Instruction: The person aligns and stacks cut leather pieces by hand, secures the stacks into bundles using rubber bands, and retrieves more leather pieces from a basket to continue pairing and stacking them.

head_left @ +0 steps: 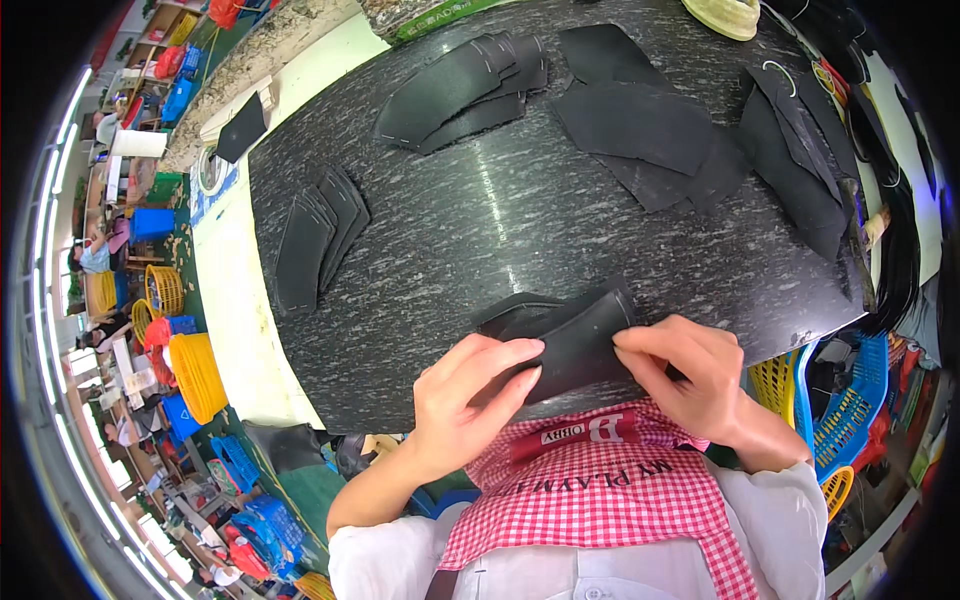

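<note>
A curved black leather-like piece (pixel 578 345) is held up at the near edge of the table, in front of my apron. My right hand (pixel 690 370) pinches its right edge between thumb and fingers. At its left side, my left hand (pixel 460 400) has thumb and forefinger on the edge, their tips slightly apart. Another dark piece (pixel 512 308) shows behind the held one, partly hidden by it. Left of my hands lies a small fanned stack of black pieces (pixel 318 240) with light marks along their edges.
The speckled dark table (pixel 430 250) bears a fanned pile of curved black pieces (pixel 455 90) at the far side and larger flat black pieces (pixel 640 130) farther right. More black pieces (pixel 795 150) hang over the right edge. A blue basket (pixel 850 405) stands below right.
</note>
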The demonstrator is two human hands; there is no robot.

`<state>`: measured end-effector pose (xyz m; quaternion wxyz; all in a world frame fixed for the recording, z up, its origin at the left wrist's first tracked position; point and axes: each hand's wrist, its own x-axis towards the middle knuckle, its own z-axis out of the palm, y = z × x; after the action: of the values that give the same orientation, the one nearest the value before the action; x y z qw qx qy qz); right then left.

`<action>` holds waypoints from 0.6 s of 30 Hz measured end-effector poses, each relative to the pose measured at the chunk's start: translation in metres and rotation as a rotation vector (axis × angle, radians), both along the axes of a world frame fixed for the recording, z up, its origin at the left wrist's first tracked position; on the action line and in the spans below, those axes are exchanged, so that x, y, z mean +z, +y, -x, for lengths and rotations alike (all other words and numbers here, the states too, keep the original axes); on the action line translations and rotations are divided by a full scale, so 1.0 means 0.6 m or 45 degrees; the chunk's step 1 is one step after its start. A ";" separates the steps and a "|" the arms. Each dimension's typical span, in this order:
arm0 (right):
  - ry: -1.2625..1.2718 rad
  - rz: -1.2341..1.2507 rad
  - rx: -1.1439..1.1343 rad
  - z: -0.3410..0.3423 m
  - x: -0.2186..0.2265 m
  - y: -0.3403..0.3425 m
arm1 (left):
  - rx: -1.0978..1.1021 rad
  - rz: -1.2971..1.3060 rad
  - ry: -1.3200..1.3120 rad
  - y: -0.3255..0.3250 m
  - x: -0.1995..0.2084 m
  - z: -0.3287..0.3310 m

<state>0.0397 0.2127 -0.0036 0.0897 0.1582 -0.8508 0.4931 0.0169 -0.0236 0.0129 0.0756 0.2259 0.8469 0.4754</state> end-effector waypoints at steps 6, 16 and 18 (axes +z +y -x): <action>0.039 -0.032 -0.040 -0.002 -0.019 -0.006 | -0.023 0.083 0.025 0.007 -0.012 0.011; 0.021 -0.268 0.124 0.016 0.000 0.009 | -0.086 0.221 0.163 0.017 -0.018 0.015; -0.107 -0.229 0.123 0.037 0.006 0.024 | -0.069 0.259 0.140 0.012 -0.017 0.012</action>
<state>0.0174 0.2273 0.0002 0.0157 0.1857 -0.8861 0.4245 0.0094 -0.0163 0.0029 0.0645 0.2655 0.8871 0.3719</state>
